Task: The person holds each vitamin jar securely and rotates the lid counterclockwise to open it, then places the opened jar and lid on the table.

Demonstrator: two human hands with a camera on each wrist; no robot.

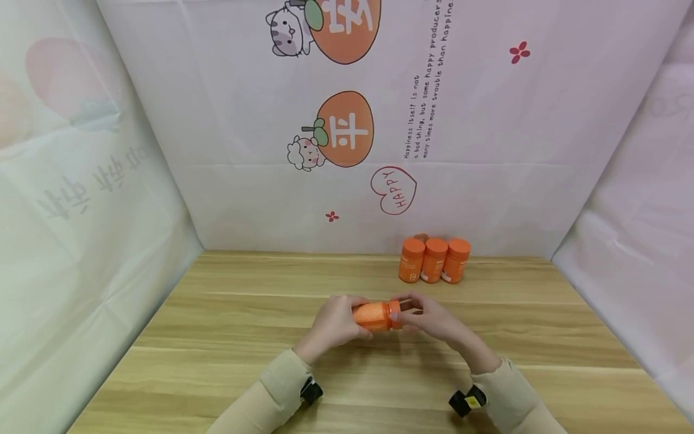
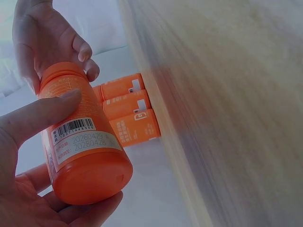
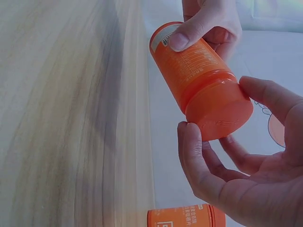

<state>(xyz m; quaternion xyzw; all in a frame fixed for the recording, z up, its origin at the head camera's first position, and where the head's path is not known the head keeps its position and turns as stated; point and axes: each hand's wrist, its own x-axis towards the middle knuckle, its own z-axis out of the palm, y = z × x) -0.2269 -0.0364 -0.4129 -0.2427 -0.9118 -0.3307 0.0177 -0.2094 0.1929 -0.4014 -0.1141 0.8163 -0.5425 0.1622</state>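
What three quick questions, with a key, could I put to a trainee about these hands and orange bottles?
1. How many bottles stand in a row on the table?
2. True or false: the held bottle is upright.
3. Which part of the held bottle does the right hand touch?

Key: 1. Three. 2. False; it is tipped sideways in the left hand. 3. The lid.

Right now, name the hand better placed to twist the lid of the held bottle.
Likely the right hand: it has the lid between thumb and fingers, while the left hand grips the bottle by its body and could steady it.
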